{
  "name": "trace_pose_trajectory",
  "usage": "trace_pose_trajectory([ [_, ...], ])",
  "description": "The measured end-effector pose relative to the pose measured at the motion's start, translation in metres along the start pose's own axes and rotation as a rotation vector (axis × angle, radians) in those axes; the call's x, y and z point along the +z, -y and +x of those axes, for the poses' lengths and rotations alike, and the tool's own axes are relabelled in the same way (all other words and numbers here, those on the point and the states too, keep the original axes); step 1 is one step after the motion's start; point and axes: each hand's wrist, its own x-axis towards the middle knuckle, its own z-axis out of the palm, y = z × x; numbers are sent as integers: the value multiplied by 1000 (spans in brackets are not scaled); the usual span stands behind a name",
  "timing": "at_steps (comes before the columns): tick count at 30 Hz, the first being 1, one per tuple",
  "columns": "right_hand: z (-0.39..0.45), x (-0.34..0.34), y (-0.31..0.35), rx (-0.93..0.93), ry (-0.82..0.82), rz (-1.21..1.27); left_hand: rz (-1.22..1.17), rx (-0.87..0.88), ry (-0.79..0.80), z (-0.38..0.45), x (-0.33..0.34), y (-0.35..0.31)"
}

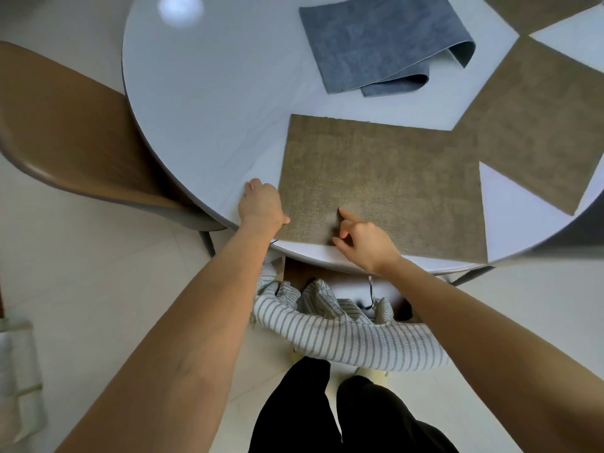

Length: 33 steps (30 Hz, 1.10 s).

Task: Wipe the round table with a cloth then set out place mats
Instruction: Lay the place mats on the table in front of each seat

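Observation:
A brown woven place mat (385,178) lies flat at the near edge of the round white table (202,93). My left hand (261,204) grips the mat's near left corner at the table rim. My right hand (362,238) rests on the mat's near edge, index finger pointing forward and pressing the fabric, other fingers loosely curled. A second brown place mat (536,132) lies to the right, its corner meeting the first mat. A third brown place mat (536,11) shows at the top right. A folded blue-grey cloth (379,44) lies near the table's middle.
A brown chair (75,132) is tucked under the table on the left. Another chair seat (327,273) sits under the table edge in front of me. A white object (16,371) stands on the pale floor at the lower left.

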Motion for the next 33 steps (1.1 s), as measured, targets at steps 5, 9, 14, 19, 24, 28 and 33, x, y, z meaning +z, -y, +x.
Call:
trace_pose_trajectory([
  [5, -18, -16, -47, 284, -315, 95, 75, 302, -8, -16, 21, -56],
  [9, -52, -45, -116, 664, -377, 50, 125, 430, 140, -29, 43, -137],
  [14, -74, -70, -187, 867, -232, 165, 230, 542, 202, -44, 73, -212],
  [19, -67, -71, -210, 867, -220, 232, 273, 561, 190, -50, 98, -260],
  [24, -61, -73, -221, 871, -237, 297, 269, 497, 224, -52, 113, -282],
  [28, -63, -77, -239, 747, -181, 428, 276, 494, 241, -53, 117, -283],
  [33, -63, -79, -245, 729, -292, 678, 292, 489, 260, -52, 118, -284],
])
